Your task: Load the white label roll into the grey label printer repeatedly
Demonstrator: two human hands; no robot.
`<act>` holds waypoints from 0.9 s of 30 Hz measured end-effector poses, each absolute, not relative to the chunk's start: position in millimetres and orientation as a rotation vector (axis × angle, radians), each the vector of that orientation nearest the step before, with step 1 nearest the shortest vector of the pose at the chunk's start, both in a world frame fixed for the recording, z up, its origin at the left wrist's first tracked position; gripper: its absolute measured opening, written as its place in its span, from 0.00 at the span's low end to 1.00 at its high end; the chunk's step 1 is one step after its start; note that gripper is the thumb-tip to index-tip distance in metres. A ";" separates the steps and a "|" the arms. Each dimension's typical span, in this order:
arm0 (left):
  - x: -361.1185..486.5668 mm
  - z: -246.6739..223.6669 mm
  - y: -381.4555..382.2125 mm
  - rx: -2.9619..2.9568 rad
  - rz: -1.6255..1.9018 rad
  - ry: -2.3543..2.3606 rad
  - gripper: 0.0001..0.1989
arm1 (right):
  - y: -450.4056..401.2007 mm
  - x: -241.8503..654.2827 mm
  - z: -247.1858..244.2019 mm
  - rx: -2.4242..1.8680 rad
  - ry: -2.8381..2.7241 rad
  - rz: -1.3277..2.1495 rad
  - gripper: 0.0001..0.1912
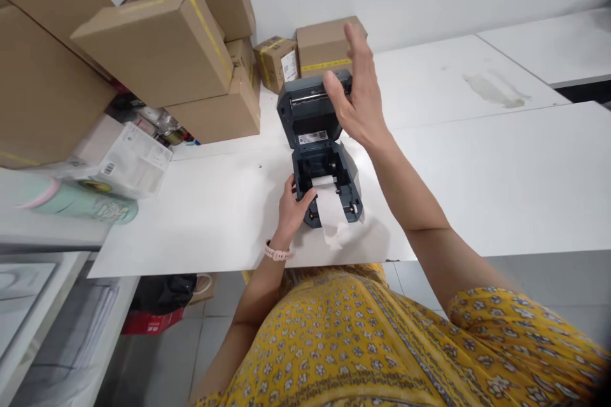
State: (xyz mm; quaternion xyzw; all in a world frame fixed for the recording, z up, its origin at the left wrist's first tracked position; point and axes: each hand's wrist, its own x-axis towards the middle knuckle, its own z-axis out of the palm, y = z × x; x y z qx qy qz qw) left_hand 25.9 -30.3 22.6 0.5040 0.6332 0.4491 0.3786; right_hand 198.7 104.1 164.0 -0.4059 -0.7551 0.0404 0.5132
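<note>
A dark grey label printer (312,221) sits on the white table with its lid (310,116) raised. A strip of white paper (330,206) runs out of the bay over the front edge, and its end is torn. My left hand (290,210) grips the left side of the base, thumb over the rim near the paper and fingers along the outer wall. At the lid's right edge is my right hand (359,105), fingers stretched upward and thumb apart, seemingly touching the lid. A pink band (277,252) circles my left wrist.
Stacked cardboard boxes (157,51) fill the back left, with smaller boxes (277,63) behind the printer. A mint-green bottle (95,201) lies at the left beside a clear-wrapped package (138,159). The white table (477,191) extends right. An open drawer (71,324) is at lower left.
</note>
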 end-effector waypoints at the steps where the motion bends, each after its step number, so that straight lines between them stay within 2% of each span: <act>1: 26.6 24.3 -28.3 1.293 1.121 1.639 0.38 | 99.7 199.2 163.2 -0.983 -1.798 0.056 0.35; 9: 32.6 32.3 -19.2 1.304 1.053 1.701 0.39 | 80.6 213.9 135.2 -0.953 -2.005 -0.019 0.34; 18: 30.1 31.4 -21.9 1.325 1.037 1.686 0.38 | 134.6 200.2 154.3 -1.002 -1.969 -0.141 0.36; 23: 28.7 32.7 -21.8 1.332 1.007 1.714 0.41 | 174.1 191.4 148.2 -0.993 -1.959 -0.071 0.37; 27: 30.0 37.0 -22.4 1.332 1.005 1.728 0.40 | 167.0 193.7 149.7 -0.965 -1.920 -0.046 0.35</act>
